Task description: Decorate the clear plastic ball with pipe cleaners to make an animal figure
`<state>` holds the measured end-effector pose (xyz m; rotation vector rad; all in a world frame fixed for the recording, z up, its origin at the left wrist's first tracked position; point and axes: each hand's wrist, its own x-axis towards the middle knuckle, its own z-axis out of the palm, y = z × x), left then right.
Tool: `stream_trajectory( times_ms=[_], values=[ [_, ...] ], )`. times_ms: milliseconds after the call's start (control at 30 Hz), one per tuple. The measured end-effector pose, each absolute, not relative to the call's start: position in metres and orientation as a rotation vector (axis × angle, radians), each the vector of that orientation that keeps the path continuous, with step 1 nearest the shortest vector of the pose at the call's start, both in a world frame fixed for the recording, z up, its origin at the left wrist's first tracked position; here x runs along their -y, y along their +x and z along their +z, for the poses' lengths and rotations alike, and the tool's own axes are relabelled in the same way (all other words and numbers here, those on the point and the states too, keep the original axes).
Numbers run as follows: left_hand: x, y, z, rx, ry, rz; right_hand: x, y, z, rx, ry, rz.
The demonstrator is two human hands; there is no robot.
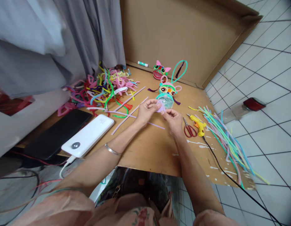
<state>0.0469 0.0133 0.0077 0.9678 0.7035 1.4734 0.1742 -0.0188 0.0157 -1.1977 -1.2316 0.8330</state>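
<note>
A small lilac pipe-cleaner piece (pixel 160 106) is pinched between my two hands over the middle of the cardboard. My left hand (pixel 146 110) grips its left side with thumb and fingers, and my right hand (pixel 173 120) holds its lower right edge. Just behind it sits a decorated animal-face piece (pixel 168 90) with a clear, teal-rimmed round front, pink ring ears and dark tassels. Several straight lilac pipe cleaners (pixel 121 113) lie crossed to the left of my hands. Right of my right hand are red-handled scissors (pixel 190 130) and a yellow glue gun (pixel 199 124).
A tangled heap of coloured pipe cleaners (pixel 107 83) lies back left. A white power bank (pixel 88 135) and a black phone (pixel 58 133) rest at left. A pipe-cleaner bundle (pixel 224 138) and the glue gun's cord (pixel 220 171) cross the right edge. Another animal face (pixel 160 70) stands behind.
</note>
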Motion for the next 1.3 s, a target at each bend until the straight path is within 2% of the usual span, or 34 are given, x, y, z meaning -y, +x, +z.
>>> stream_trajectory(
  times_ms=[500, 733, 933, 1300],
  values=[
    [-0.014, 0.046, 0.006, -0.704, 1.013, 1.564, 0.022, 0.172, 0.016, 1.292, -1.172, 0.853],
    [-0.011, 0.049, 0.007, -0.680, 1.014, 1.448, 0.022, 0.173, 0.018, 1.285, -1.187, 0.818],
    [-0.016, 0.046, 0.009, -0.736, 0.902, 1.510, 0.019, 0.179, 0.016, 1.291, -1.146, 0.914],
    [-0.021, 0.043, 0.007, -0.720, 0.804, 1.471, 0.014, 0.184, 0.014, 1.319, -1.125, 0.816]
  ],
)
